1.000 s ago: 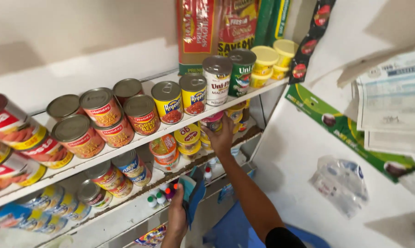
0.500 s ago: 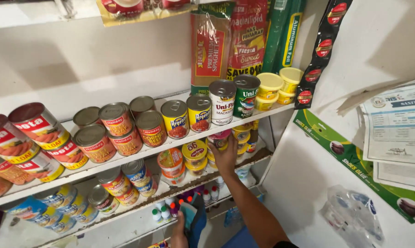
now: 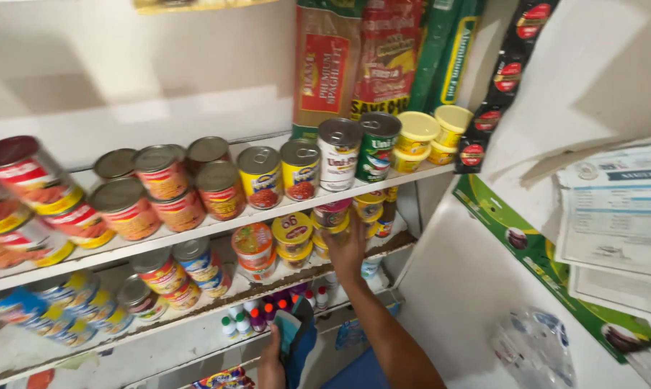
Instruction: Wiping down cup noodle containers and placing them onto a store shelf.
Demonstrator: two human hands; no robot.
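My right hand (image 3: 348,248) reaches up to the middle shelf (image 3: 217,299) and its fingers rest against small yellow-lidded tubs (image 3: 291,238) and a pink-topped tub (image 3: 332,214). The back of the hand hides its grip. Low in the view, my left hand (image 3: 271,360) holds a folded blue cloth (image 3: 298,338) upright below that shelf. On the upper shelf (image 3: 195,232) stand rows of cans (image 3: 260,176), some lying tilted on the left (image 3: 30,176).
Tall pasta packets (image 3: 325,68) and yellow tubs (image 3: 417,133) stand at the right end of the upper shelf. Small bottles with coloured caps (image 3: 264,313) line the lowest shelf. On the white wall at right hang papers (image 3: 613,216), a green strip (image 3: 549,270) and a plastic bag (image 3: 534,353).
The view has shifted, so the shelves sit lower in the picture. My right hand stays at the same tubs and my left hand keeps hold of the cloth.
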